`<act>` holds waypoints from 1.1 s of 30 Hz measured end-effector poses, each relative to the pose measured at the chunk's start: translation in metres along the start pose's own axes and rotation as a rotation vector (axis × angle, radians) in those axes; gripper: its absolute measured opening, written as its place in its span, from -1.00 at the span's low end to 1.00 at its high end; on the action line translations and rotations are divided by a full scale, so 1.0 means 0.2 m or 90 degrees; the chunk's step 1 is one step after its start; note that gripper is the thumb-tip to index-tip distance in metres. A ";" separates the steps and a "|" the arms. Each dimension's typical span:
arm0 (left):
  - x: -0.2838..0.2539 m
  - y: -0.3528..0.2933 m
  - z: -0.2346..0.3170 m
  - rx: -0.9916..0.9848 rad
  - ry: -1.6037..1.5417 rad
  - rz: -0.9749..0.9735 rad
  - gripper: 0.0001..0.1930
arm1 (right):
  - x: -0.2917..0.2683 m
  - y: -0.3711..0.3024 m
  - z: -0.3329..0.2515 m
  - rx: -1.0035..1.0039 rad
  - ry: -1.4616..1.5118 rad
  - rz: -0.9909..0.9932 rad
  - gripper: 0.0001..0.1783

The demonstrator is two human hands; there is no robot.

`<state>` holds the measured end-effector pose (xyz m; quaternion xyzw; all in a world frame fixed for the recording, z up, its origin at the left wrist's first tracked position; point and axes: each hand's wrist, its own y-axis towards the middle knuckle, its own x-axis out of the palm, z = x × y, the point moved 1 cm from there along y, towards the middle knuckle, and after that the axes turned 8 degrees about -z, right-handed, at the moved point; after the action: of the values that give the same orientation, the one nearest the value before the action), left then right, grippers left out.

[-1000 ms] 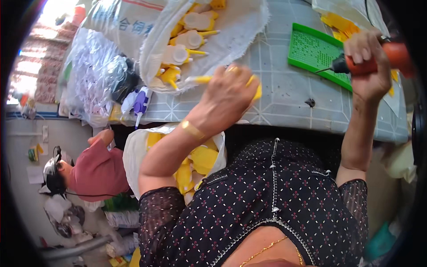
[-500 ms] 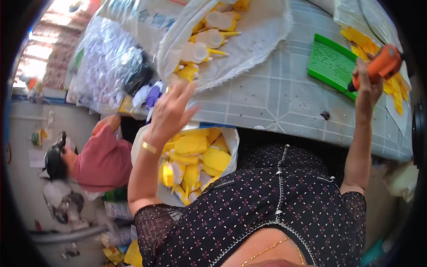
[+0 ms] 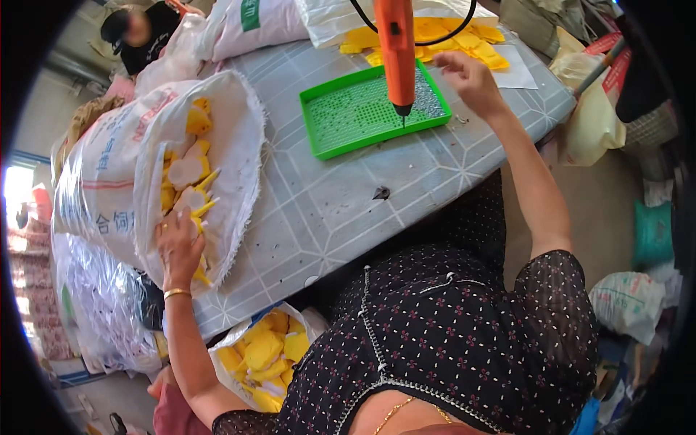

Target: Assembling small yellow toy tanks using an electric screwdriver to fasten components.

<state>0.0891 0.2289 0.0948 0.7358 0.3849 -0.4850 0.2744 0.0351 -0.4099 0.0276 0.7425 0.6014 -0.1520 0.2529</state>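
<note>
My left hand [image 3: 180, 243] is at the mouth of a white woven sack [image 3: 101, 185] lying on the table at left. Its bent fingers are apart and touch the yellow-and-white plastic parts [image 3: 187, 168] with thin spouts inside; no firm grip on one shows. My right hand [image 3: 467, 80] is empty, fingers spread, beside the right end of a green tray [image 3: 319, 151]. An orange electric screwdriver [image 3: 395, 54] hangs upright by its black cable over the tray, bit downward, apart from my hand. Small silvery screws [image 3: 429, 94] lie at the tray's right end.
Flat yellow pieces [image 3: 464, 40] lie behind the tray. A bag of yellow parts [image 3: 264, 355] stands below the table's front edge, near my left forearm. A small dark bit [image 3: 381, 193] lies on the grey table [image 3: 319, 217]. Another person [image 3: 141, 36] is at the far left.
My right hand has let go of the screwdriver, which now hangs over the tray. My left hand has moved onto the parts in the sack. The view has swung right.
</note>
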 end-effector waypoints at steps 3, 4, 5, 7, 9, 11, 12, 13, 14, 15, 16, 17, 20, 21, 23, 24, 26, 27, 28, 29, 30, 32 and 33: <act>-0.19 0.07 0.10 -0.037 -0.285 0.076 -0.39 | -0.12 0.24 0.31 0.090 -0.098 0.107 -0.53; -0.22 0.12 0.14 -0.052 -0.481 0.122 -0.41 | -0.14 0.31 0.43 0.060 -0.284 0.155 -0.54; -0.25 0.15 0.18 -0.076 -0.661 0.139 -0.46 | -0.15 0.37 0.50 0.026 -0.464 0.196 -0.54; -0.30 0.18 0.28 -0.070 -0.916 0.144 -0.46 | -0.11 0.46 0.52 0.021 -0.521 0.169 -0.54; -0.22 0.25 0.37 -0.027 -1.385 0.143 -0.44 | -0.10 0.54 0.52 0.016 -0.579 0.142 -0.53; -0.24 0.32 0.57 0.035 -1.691 -0.001 -0.40 | -0.12 0.55 0.56 0.026 -0.565 0.118 -0.53; -0.23 0.33 0.65 0.044 -1.804 -0.058 -0.37 | -0.12 0.56 0.53 0.023 -0.560 0.115 -0.53; -0.19 0.32 0.73 0.054 -1.918 -0.116 -0.34 | -0.13 0.57 0.49 0.011 -0.523 0.079 -0.51; -0.13 0.31 0.79 -0.006 -1.927 -0.136 -0.31 | -0.12 0.57 0.45 0.000 -0.486 0.043 -0.49; -0.09 0.34 0.88 -0.032 -1.977 -0.184 -0.32 | -0.16 0.55 0.49 0.009 -0.493 0.047 -0.49; -0.07 0.36 0.96 -0.062 -2.023 -0.230 -0.34 | -0.19 0.55 0.53 0.037 -0.365 0.034 -0.46; -0.06 0.38 1.03 -0.090 -2.020 -0.262 -0.35 | -0.22 0.55 0.57 0.064 -0.236 0.023 -0.44; -0.07 0.40 1.18 -0.143 -2.042 -0.320 -0.36 | -0.17 0.52 0.56 0.079 -0.280 0.042 -0.40; -0.06 0.40 1.21 -0.135 -2.017 -0.342 -0.35 | -0.15 0.52 0.52 0.076 -0.277 0.042 -0.40; -0.07 0.38 1.27 -0.147 -1.996 -0.347 -0.33 | -0.10 0.53 0.40 0.117 -0.420 0.027 -0.41; -0.08 0.37 1.29 -0.148 -1.993 -0.347 -0.33 | -0.11 0.55 0.39 0.117 -0.417 0.028 -0.41; -0.10 0.36 1.31 -0.188 -1.985 -0.382 -0.34 | -0.12 0.59 0.35 0.152 -0.609 -0.034 -0.37; -0.09 0.36 1.31 -0.165 -2.004 -0.401 -0.31 | -0.14 0.59 0.38 0.153 -0.607 -0.032 -0.37; -0.10 0.35 1.31 -0.164 -2.001 -0.405 -0.31 | -0.18 0.57 0.41 0.083 -0.572 0.074 -0.45; -0.11 0.35 1.32 -0.147 -2.016 -0.405 -0.29 | -0.21 0.54 0.45 0.014 -0.534 0.180 -0.52; -0.13 0.35 1.32 -0.130 -2.033 -0.406 -0.27 | -0.24 0.51 0.48 0.018 -0.536 0.181 -0.52; -0.15 0.37 1.34 -0.104 -2.033 -0.421 -0.25 | -0.32 0.43 0.56 0.007 -0.365 0.433 -0.57; -0.15 0.35 1.32 -0.095 -2.038 -0.398 -0.23 | -0.28 0.36 0.51 0.000 -0.115 0.375 -0.61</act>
<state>0.0071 -0.0240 0.0236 0.6058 0.1295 0.7251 -0.3007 0.1007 -0.5227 -0.0123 0.8685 0.3351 -0.1378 0.3383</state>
